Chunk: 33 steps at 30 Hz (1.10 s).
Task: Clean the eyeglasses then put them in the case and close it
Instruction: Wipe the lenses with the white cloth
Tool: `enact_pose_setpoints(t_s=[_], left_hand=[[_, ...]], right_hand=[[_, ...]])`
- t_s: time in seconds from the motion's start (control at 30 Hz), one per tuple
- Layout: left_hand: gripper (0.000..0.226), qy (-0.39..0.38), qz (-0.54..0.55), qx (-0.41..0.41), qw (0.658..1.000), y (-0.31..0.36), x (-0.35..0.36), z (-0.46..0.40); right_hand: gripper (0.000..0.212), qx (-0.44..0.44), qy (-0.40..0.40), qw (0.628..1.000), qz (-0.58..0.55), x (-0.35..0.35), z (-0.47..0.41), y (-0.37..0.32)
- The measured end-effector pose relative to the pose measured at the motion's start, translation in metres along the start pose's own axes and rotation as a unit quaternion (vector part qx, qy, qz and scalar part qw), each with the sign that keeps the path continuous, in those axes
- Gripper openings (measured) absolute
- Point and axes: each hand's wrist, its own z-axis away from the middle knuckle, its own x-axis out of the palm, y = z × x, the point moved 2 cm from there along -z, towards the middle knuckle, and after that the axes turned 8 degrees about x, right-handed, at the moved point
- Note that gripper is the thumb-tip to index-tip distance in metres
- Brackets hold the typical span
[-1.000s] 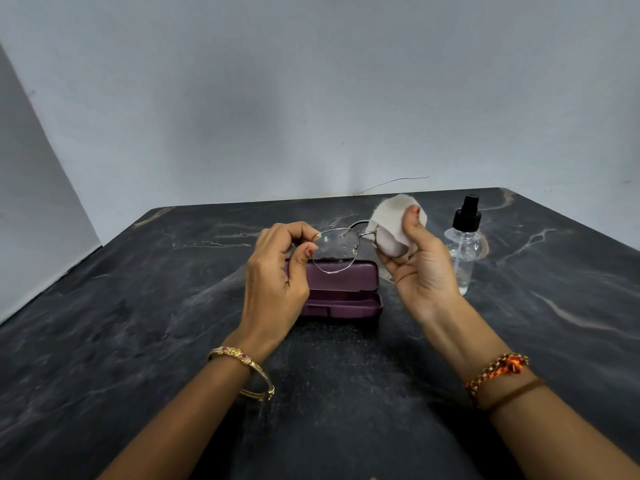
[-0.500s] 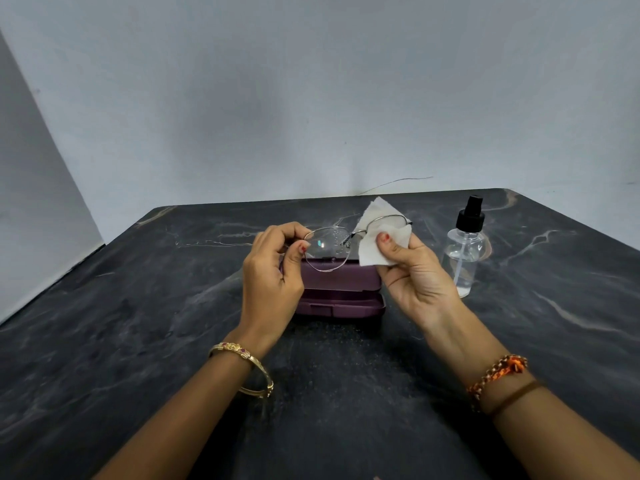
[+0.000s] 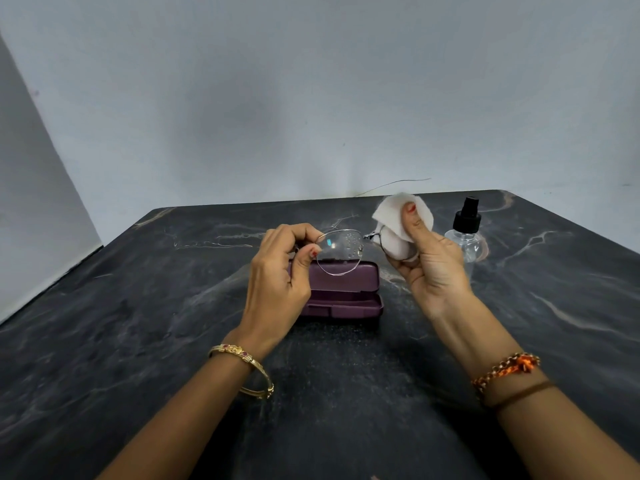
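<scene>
Wiping continued in the head view: the right hand had rewrapped the cloth around the right lens, while the left hand pinched the eyeglasses above the open case; droplets remained, cleaning unfinished.

Soft, dim, even light, bluish on the wall, brightest near its centre and fading toward the corners. A small teal glint on the eyeglasses lens; droplets catching light beside it. Faint shadow in front of the case. Wide-angle bowing along the table edges. Forearms nearest the camera slightly soft.
</scene>
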Motion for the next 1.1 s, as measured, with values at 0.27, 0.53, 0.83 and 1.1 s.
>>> enact_pose_setpoints(t_s=[0.27, 0.53, 0.83, 1.1], left_hand=[[0.017, -0.008, -0.006, 0.006, 1.0, 0.0, 0.004, 0.004], [0.018, 0.036, -0.008, -0.022, 0.999, -0.007, -0.005, -0.001], [0.017, 0.049, -0.002, -0.027, 0.998, -0.002, -0.007, -0.002], [0.015, 0.006, -0.062, 0.052, 0.997, 0.004, 0.002, 0.003]], right_hand=[[0.004, 0.046, -0.016, 0.991, -0.122, 0.003, 0.001, 0.006], [0.018, 0.044, -0.124, 0.991, 0.015, 0.005, -0.001, 0.002], [0.03, 0.025, -0.072, 0.994, 0.083, -0.004, -0.006, -0.003], [0.025, 0.064, -0.016, 0.998, 0.024, -0.005, -0.005, 0.007]])
